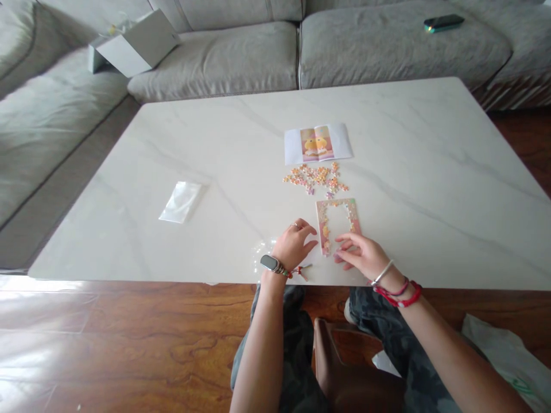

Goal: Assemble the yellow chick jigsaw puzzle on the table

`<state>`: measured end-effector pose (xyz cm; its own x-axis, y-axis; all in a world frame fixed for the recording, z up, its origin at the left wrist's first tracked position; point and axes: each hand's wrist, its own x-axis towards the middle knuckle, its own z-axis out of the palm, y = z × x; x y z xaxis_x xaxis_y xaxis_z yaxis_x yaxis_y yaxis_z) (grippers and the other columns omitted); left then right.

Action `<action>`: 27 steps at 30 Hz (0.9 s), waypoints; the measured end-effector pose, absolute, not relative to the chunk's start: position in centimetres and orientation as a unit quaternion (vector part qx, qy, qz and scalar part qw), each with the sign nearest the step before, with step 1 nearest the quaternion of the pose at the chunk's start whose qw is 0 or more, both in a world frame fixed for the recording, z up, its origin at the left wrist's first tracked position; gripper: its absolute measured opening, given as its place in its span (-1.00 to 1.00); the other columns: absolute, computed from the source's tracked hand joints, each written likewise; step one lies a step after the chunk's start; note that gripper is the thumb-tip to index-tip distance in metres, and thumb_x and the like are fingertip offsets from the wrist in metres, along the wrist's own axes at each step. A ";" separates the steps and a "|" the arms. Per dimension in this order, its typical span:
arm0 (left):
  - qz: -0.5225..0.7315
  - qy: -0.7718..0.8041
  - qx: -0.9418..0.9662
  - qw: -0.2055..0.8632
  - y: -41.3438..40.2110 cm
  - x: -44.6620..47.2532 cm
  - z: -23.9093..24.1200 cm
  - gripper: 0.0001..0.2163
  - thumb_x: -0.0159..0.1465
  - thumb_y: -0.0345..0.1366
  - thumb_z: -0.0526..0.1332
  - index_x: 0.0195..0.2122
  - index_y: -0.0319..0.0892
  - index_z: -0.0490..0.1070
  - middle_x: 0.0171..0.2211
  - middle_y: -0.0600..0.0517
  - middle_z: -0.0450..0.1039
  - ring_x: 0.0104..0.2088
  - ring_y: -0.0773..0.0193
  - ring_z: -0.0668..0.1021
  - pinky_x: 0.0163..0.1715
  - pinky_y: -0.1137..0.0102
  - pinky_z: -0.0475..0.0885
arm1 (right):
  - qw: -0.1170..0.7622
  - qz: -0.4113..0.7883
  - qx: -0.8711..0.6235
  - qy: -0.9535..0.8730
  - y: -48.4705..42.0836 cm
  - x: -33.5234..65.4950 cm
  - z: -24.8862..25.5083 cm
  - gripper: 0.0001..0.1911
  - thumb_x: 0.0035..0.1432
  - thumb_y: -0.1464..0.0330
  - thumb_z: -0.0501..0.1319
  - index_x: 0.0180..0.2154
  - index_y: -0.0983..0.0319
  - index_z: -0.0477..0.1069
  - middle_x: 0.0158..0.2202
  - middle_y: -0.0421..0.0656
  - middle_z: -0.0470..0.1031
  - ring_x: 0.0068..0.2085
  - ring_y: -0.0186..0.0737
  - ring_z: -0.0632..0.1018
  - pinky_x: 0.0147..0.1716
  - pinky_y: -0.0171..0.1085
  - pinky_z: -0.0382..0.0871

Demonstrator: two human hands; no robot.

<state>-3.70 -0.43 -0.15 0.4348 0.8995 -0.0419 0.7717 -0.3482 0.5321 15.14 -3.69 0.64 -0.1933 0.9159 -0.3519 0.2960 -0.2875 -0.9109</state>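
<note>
So, left grip [296,244] just beside left edge of puzzle frame [325,230] on white tabletop [232,160], small gap between thumb and finger. Right grip [360,254] over frame's bottom right corner, fingers bent; from here, can't tell if holding anything. Loose pieces [321,175] past both grips, picture sheet [317,143] farther.

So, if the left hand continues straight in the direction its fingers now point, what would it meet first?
Most likely the left hand would meet the left border of the puzzle frame, just ahead of it. Its height above the table is unclear, so it might pass over.
</note>
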 end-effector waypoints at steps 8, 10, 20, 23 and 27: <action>0.114 0.477 0.833 0.254 -0.3 -3.0 0.2 -0.83 0.11 -0.34 0.09 -0.26 -0.14 0.36 -0.24 0.01 0.30 -0.28 0.32 0.38 -0.25 0.39 0.32 | 0.256 0.513 -0.582 -0.577 -4.2 14.3 -0.2 -0.90 -0.11 0.34 0.17 -0.51 0.25 0.37 -0.50 -0.15 0.48 -0.52 -0.29 0.50 -0.64 -0.38 0.37; 0.122 0.461 0.844 0.247 -0.3 -2.9 0.4 -0.84 0.13 -0.33 0.07 -0.27 -0.11 0.37 -0.20 0.03 0.32 -0.20 0.29 0.36 -0.18 0.37 0.28 | 0.239 0.485 -0.587 -0.603 -4.3 14.0 -0.3 -0.91 -0.10 0.36 0.17 -0.52 0.25 0.38 -0.59 -0.18 0.47 -0.56 -0.31 0.49 -0.61 -0.38 0.36; 0.080 0.437 0.859 0.256 -0.5 -3.1 0.3 -0.82 0.15 -0.28 0.07 -0.26 0.02 0.39 -0.13 0.18 0.39 0.01 0.22 0.23 -0.12 0.25 0.14 | 0.177 0.272 -0.591 -0.738 -3.9 13.4 -1.0 -0.89 -0.05 0.46 0.14 -0.51 0.24 0.44 -0.51 -0.14 0.49 -0.50 -0.32 0.45 -0.45 -0.37 0.29; 0.079 0.440 0.856 0.258 -0.5 -3.0 0.3 -0.83 0.13 -0.24 0.09 -0.26 0.01 0.39 -0.13 0.17 0.39 0.00 0.21 0.24 -0.12 0.27 0.14 | 0.171 0.257 -0.586 -0.749 -3.9 13.3 -0.9 -0.88 -0.03 0.45 0.13 -0.52 0.24 0.43 -0.51 -0.14 0.47 -0.47 -0.31 0.45 -0.43 -0.37 0.27; 0.078 0.442 0.857 0.252 -0.4 -2.8 0.4 -0.82 0.09 -0.27 0.13 -0.25 -0.02 0.38 -0.14 0.13 0.40 -0.04 0.23 0.27 -0.14 0.30 0.16 | 0.164 0.246 -0.574 -0.764 -4.0 13.3 -0.9 -0.85 0.00 0.44 0.11 -0.53 0.24 0.42 -0.49 -0.13 0.45 -0.44 -0.32 0.45 -0.39 -0.36 0.26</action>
